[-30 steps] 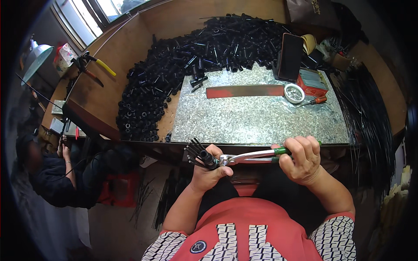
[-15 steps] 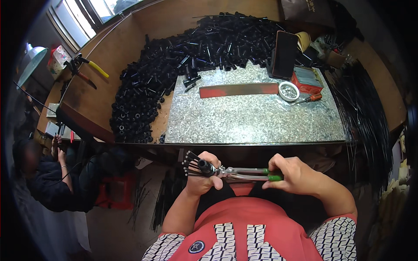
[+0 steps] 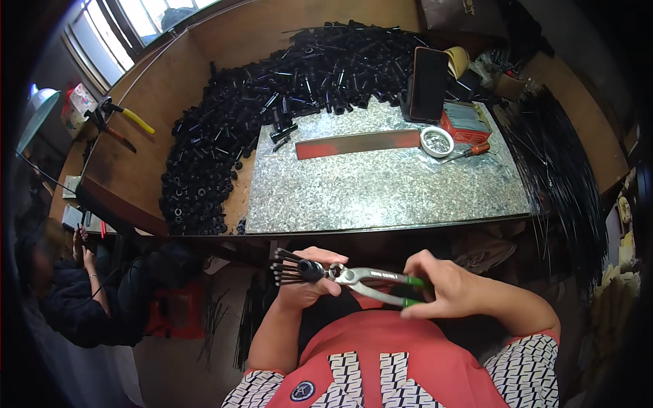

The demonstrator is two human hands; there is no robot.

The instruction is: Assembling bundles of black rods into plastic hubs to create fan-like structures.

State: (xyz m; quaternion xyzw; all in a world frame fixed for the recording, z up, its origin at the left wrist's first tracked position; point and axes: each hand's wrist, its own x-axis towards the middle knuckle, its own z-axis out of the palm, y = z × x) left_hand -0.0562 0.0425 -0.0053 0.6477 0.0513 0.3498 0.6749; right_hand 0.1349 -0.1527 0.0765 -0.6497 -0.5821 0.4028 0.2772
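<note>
- A round black tube (image 3: 311,270) is gripped by the left hand (image 3: 304,292).
- Silver metal pincers with green handles (image 3: 349,277) are held by the right hand (image 3: 449,287).
- Lengthwise, they are pointed left, toward the tube.

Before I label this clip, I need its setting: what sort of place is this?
Probably a small workshop: a heap of black tubular parts lies on the workbench, long black strands droop at its right, and the right hand holds green-handled pincers.
</note>
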